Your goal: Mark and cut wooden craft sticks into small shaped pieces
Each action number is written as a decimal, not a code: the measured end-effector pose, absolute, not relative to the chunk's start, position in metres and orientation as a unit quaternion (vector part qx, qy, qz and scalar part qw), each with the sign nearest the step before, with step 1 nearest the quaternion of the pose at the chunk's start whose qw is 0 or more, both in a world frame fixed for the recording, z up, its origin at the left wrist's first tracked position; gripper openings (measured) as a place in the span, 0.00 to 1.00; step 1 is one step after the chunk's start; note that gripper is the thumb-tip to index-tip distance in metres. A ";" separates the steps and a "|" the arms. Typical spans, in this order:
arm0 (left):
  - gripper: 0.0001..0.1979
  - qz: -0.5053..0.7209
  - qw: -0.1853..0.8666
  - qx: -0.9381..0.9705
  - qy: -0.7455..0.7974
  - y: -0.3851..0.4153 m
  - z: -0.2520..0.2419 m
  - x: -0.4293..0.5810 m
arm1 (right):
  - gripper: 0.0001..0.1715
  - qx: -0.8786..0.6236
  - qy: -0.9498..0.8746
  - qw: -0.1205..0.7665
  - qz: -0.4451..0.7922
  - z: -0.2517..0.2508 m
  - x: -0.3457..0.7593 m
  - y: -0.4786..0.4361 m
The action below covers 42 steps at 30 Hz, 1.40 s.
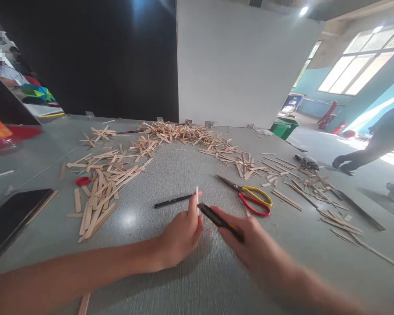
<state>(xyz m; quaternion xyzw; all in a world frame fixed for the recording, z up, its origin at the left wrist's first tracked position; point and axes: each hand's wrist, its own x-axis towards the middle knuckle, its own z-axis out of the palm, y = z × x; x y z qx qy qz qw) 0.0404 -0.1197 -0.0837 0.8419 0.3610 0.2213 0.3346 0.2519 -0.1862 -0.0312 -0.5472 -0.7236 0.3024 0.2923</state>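
Note:
In the middle of the head view, my left hand pinches a thin wooden stick that points upward from the fingertips. My right hand is closed round a black utility knife with some yellow on it. The knife's tip is right beside the stick; whether they touch I cannot tell. Just beyond my left hand lies a black pen-like rod. Past my right hand rest scissors with one yellow and one red handle, their blades pointing to the upper left.
Wooden sticks lie in piles at the left, the back and the right. A phone and a red ring are on the left. Behind the table stand panels. At the right, a person's legs and green bins are visible.

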 end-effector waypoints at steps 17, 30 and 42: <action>0.30 0.227 0.362 0.839 0.336 -0.119 -0.083 0.041 | 0.27 -0.520 -0.750 0.213 0.349 -0.024 0.252 -0.185; 0.30 0.243 0.389 0.830 0.317 -0.119 -0.079 0.041 | 0.29 -0.564 -0.692 0.281 0.352 -0.025 0.250 -0.190; 0.33 0.253 0.467 0.787 0.313 -0.114 -0.081 0.039 | 0.31 -0.585 -0.666 0.304 0.349 -0.045 0.243 -0.192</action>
